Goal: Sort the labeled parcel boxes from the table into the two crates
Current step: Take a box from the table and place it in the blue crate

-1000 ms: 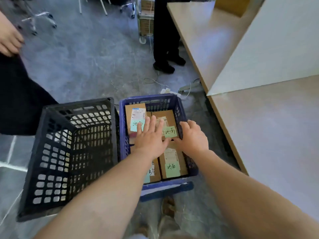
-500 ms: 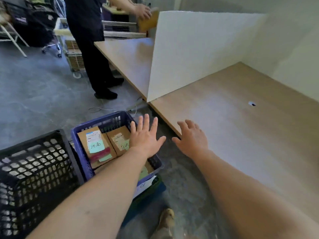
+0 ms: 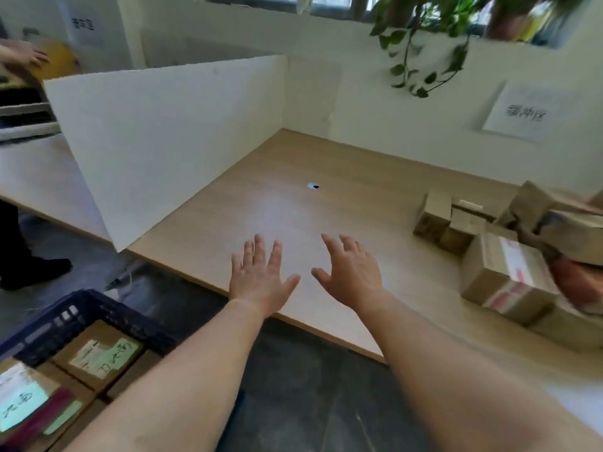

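- Left hand [image 3: 261,278], centre frame: grip spread wide, fingers splayed, holding nothing, above the surface [image 3: 293,203] edge.
- Right hand [image 3: 350,272] beside it: grip loosely spread, also empty.
- Parcel boxes [image 3: 502,275] piled at right on the surface.
- Blue crate [image 3: 81,314], lower left, holds labeled boxes.

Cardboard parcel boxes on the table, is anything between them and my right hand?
Nothing visible: only bare wooden tabletop lies between the open right hand and the brown cardboard parcel boxes piled at the right.
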